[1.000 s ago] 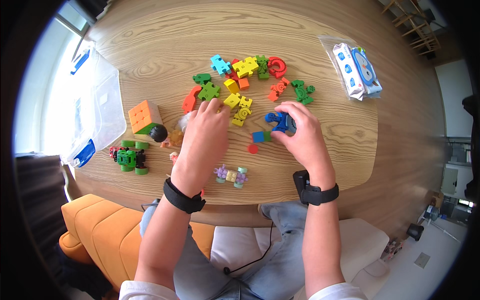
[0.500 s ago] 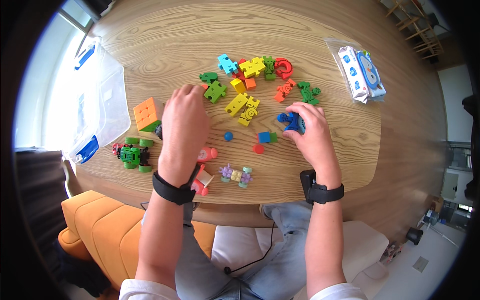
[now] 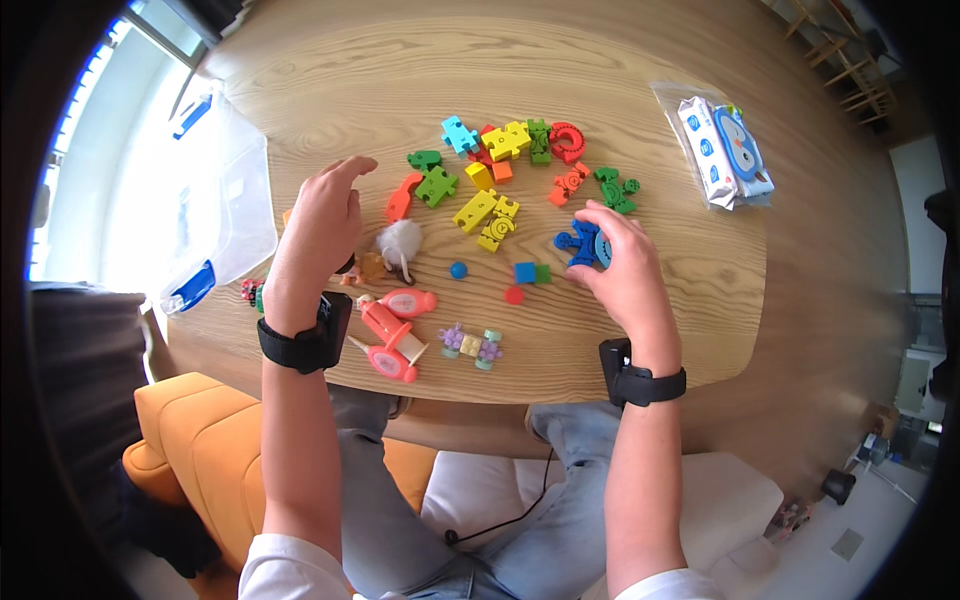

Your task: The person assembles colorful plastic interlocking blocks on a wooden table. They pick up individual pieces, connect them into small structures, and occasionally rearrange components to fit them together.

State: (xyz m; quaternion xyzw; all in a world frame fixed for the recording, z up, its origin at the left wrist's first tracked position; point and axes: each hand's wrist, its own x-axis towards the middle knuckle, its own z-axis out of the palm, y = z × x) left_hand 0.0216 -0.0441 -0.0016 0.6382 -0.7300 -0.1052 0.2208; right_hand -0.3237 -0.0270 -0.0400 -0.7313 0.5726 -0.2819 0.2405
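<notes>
Right hand (image 3: 632, 262) is curving around a dark-blue, figure-shaped toy piece (image 3: 577, 243) lying at its ten o'clock, thumb and forefinger standing apart, contact not discernible; the step in hand is seemingly a grasp, and the next move is calling for a secure pinch. Left hand (image 3: 322, 215) is hovering, digits parted, seemingly empty, an orange-red, elongated block (image 3: 402, 198) lying at its three o'clock.
</notes>
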